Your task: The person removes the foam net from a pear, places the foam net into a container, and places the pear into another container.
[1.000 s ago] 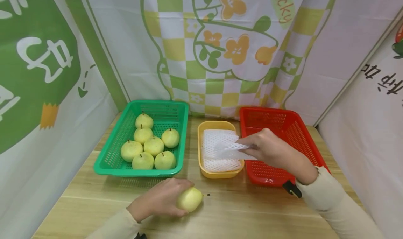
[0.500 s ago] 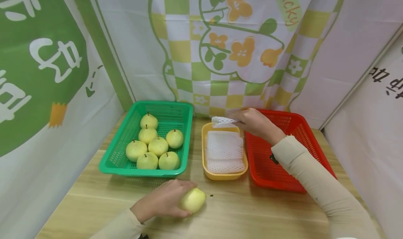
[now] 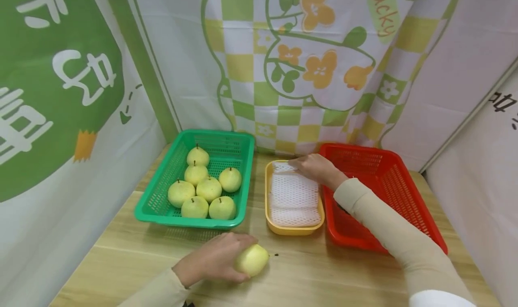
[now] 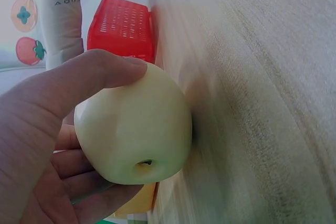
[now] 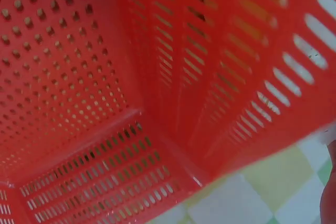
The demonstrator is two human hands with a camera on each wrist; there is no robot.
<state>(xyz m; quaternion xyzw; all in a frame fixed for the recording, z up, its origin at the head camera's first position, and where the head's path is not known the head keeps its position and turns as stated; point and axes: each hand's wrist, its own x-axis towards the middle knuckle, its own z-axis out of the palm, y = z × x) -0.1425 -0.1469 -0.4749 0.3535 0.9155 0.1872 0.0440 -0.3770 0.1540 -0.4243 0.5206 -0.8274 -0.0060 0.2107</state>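
In the head view, my left hand [image 3: 220,258] grips a pale yellow-green pear [image 3: 252,260] low over the tabletop, its stem pointing right. The left wrist view shows the thumb on top of the pear [image 4: 139,124] and fingers curled beneath it. At the back of the small yellow tray [image 3: 294,230], my right hand [image 3: 317,170] pinches a white foam net sleeve [image 3: 282,166]. More flattened foam net sleeves [image 3: 294,192] lie stacked in that tray. Only a sliver of the right hand [image 5: 329,187] enters the right wrist view.
A green basket [image 3: 162,208] with several pears [image 3: 209,189] stands left of the yellow tray. To its right is a red basket [image 3: 388,185], partly under the right forearm. A small dark speck [image 3: 276,255] lies by the pear's stem. Printed curtains [image 3: 319,73] enclose the back and sides.
My right hand lifted a foam net sleeve off the stack, moved it toward the tray's back, and lowered it there. My left hand keeps its hold on the pear. The head view shifted slightly.
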